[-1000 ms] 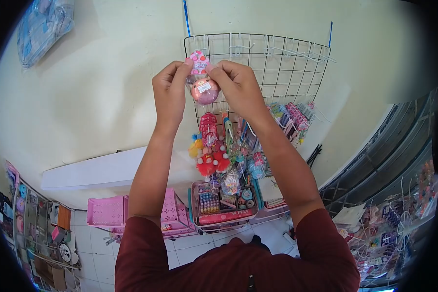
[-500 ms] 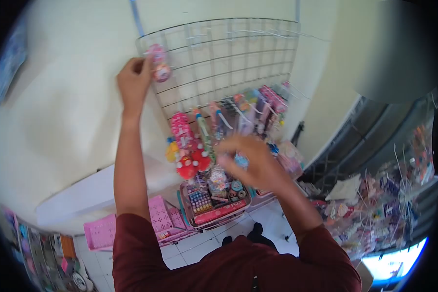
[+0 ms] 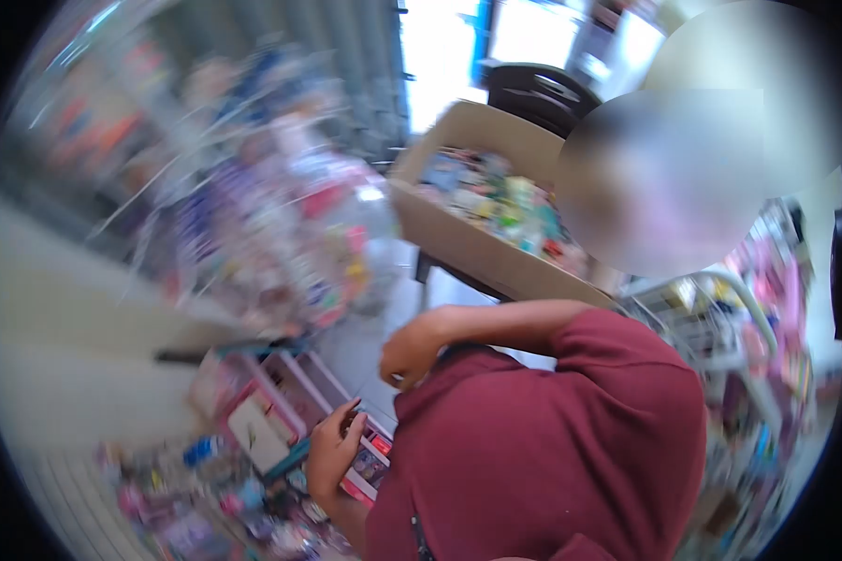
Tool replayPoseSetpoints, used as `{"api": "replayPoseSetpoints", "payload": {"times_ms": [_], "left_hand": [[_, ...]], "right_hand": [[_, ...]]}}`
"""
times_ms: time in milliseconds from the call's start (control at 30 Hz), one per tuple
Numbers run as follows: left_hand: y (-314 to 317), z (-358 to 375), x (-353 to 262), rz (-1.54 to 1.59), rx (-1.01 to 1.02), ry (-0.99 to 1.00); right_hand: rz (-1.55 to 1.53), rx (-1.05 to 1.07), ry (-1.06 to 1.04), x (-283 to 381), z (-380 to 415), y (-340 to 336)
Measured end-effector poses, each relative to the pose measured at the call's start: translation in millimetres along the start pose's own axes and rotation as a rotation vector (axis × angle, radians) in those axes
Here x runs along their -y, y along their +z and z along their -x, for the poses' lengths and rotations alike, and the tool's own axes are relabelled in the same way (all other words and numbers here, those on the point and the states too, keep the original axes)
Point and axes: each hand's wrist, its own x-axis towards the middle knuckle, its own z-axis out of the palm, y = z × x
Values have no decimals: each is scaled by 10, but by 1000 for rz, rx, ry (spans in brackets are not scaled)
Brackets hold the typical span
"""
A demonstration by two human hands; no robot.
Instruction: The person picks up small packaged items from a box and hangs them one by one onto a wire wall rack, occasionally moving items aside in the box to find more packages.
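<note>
Hands: both down from where they were by the wire grid; view has swung w/ the body, grid now out of frame.
L hand (image 3: 335, 453): lower left of ctr, palm side partly hidden, fingers loosely spread, nothing seen in them. Over or just beside tray (image 3: 295, 455); contact can't be told.
R hand (image 3: 412, 351): mid-frame, fingers curled in, nr the shirt (image 3: 552, 439). Grip side hidden, so can't tell if it holds anything.
Toy pack: not visible now; can't say if it's on the grid.
Tray: btm ctr-left, w/ white card (image 3: 260, 432) & small red items (image 3: 380, 444) nr L fingers.
Box (image 3: 485, 245): upper ctr, open top, mixed small packs (image 3: 510, 206) inside; chair (image 3: 543, 93) behind it.
Bags (image 3: 281, 224): upper left to mid-left, clear, blurred; contents unclear.
Rack (image 3: 711, 323): right side, wire, goods in & around it.
Floor (image 3: 360, 351): pale, between bags & R hand.
Turning well: pivot feet w/ torso, R elbow tucked so it misses box edge; bags look easy to snag, so give them room.
L fingers, best: lift clear of tray rim before moving off, so card & loose bits don't drag.
R fingers, best: light pinch on any pack's edge, no squeeze; thin plastic likely creases/slips.
</note>
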Motion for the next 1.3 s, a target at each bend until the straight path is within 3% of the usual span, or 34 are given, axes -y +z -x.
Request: {"api": "replayPoseSetpoints", "payload": {"times_ms": [33,133,167,200,233,267,300,333,367,400,433,467,500,633,700,867,967,1000,1067,1167,1300], "left_hand": [[220,-279,11,24,314,-96],[785,-1013,-420,-140,554,122],[998,-1235,-515,-37,605,276],[1159,-1495,-808,169,692,327],[1443,-1794,-1133,377,785,351],[1521,-1916,-1279,346,658,417],[1662,-2083,-1402,304,518,479],[1786,-2276,-1502,153,367,642],[1895,-2418,-1545,2,208,798],[1975,-2496,-1531,4,209,793],[2060,-2571,-1487,-246,169,763],[2134,-2637,-1395,-499,130,727],[2230,-2722,-1167,-440,202,712],[2241,-2727,-1139,-380,185,753],[2217,-2721,-1154,-380,196,738],[2160,-2721,-1186,-319,230,706],[2157,-2710,-1192,-317,239,698],[2161,-2708,-1186,-323,233,701],[2158,-2728,-1183,-323,206,696],[2140,-2678,-1183,-306,220,659],[2120,-2684,-1223,-297,246,641]], "right_hand": [[-55,-87,-10,21,269,-11],[-326,-250,-118,-241,1125,-77],[-443,-319,-176,-369,1487,-87],[-435,-485,-68,-432,1985,-133],[-656,-919,105,-827,2763,-31],[-498,-1181,307,-1003,3136,-1],[-577,-1527,430,-1244,3443,115],[-531,-1761,678,-1552,3681,283],[-487,-1918,959,-2216,3958,608],[-449,-1933,1281,-2474,4069,876],[-395,-1919,1605,-2641,4135,1078],[-435,-1746,1692,-2783,4094,1286],[-468,-1576,1767,-2884,4039,1428],[-302,-1353,1768,-2973,3831,1603],[-251,-1054,1763,-2862,3867,1536],[-17,-937,1744,-2785,4177,944],[-83,-472,1588,-2754,4133,617],[-75,-468,1587,-2839,4075,736],[287,-243,1520,-3151,3934,1122],[411,-114,1399,-3146,3830,1395],[381,-144,1335,-3235,3992,938]]}}
